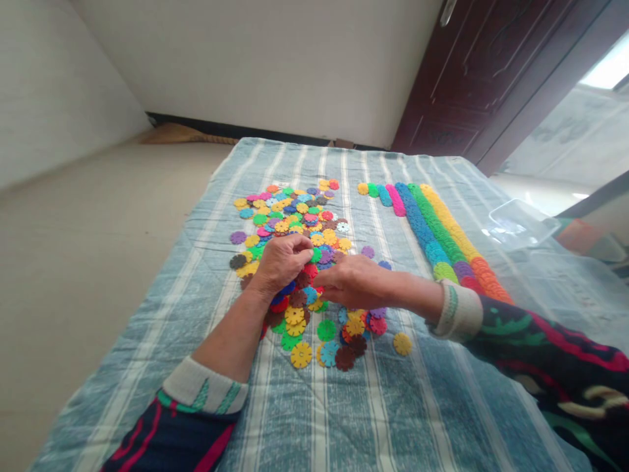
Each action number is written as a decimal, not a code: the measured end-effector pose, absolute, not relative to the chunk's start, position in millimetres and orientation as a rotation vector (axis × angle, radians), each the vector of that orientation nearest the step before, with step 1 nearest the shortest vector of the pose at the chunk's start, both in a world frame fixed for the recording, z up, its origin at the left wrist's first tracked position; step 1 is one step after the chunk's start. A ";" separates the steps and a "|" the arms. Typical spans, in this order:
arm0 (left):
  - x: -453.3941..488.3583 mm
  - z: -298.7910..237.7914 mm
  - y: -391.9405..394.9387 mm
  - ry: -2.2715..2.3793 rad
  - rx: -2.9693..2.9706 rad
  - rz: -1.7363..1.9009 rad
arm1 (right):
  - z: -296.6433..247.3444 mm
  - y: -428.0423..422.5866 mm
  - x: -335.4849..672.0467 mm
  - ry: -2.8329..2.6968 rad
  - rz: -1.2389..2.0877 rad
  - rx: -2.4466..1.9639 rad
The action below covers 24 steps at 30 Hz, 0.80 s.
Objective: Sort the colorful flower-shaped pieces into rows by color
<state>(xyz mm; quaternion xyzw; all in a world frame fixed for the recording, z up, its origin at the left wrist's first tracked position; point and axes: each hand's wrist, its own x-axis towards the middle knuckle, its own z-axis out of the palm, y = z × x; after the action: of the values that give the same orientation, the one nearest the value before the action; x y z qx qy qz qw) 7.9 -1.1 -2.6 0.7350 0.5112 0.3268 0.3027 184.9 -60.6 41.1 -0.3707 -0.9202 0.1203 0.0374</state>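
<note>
- Left hand (282,262) curls over the loose discs (295,219), fingertips touching them; whether it pinches one, I cannot tell;
- right hand (354,282) is just beside it, fingers low on the same pile; its grip is also unclear;
- farther right lie the sorted disc rows (423,226).

The person is wearing a dark knitted sweater; the left sleeve (189,423) and right sleeve (540,354) are showing red-green patterns and cream cuffs.

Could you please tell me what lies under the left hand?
Coloured discs on the striped cloth surround the left hand; blue and red ones peek out. Anything beneath the palm is covered.
</note>
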 end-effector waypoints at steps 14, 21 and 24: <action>5.0 -5.0 0.5 1.331 1.969 0.859 | 30.9 -63.5 166.2 -2.962 0.148 -1.142; 2.9 -2.8 1.4 1.379 1.953 0.849 | 44.3 -38.3 213.3 -2.683 0.338 -1.132; 2.6 -1.0 0.2 1.375 1.944 0.839 | 51.9 -5.5 256.0 -2.465 0.246 -1.471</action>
<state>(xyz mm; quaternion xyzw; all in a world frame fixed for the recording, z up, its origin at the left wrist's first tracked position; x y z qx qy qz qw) 2.6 0.2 -1.0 0.7338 0.5189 0.3166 0.3035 256.0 -5.5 51.9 -0.5063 -0.8483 0.0847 0.1300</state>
